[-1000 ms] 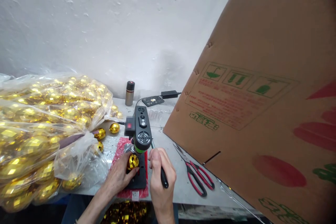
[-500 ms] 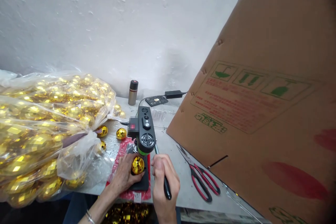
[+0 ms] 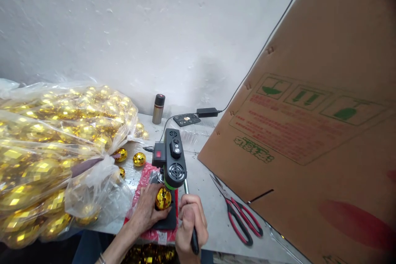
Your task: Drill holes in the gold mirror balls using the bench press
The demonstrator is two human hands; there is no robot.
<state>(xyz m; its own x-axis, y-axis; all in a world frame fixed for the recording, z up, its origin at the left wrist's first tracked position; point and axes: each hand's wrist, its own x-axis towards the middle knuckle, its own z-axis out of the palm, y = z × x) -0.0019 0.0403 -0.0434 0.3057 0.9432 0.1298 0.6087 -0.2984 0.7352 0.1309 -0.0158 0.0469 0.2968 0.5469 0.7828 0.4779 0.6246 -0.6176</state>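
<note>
My left hand (image 3: 147, 207) is closed round a shiny gold mirrored ball (image 3: 163, 199). It holds the ball under the head of a small black bench machine (image 3: 175, 157), over the machine's dark base (image 3: 167, 223). My right hand (image 3: 191, 227) is wrapped round the lever handle (image 3: 194, 242), whose metal rod runs up to the machine's right side. The exact contact between ball and machine head is hidden from above. Red plastic wrap (image 3: 131, 210) lies beneath the base. Another gold ball (image 3: 139, 159) rests on the table behind my left hand.
A clear bag full of gold balls (image 3: 62, 144) fills the left. Red-and-black scissors (image 3: 238, 214) lie at right beside a large cardboard box (image 3: 297, 140). Behind the machine are a spray can (image 3: 158, 109), a black patterned flat item (image 3: 187, 119) and a power adapter (image 3: 207, 112). More gold pieces (image 3: 150, 253) sit below the table edge.
My right hand has moved lower and toward me with the lever handle. My left hand keeps the ball in about the same place. The whole view has shifted slightly.
</note>
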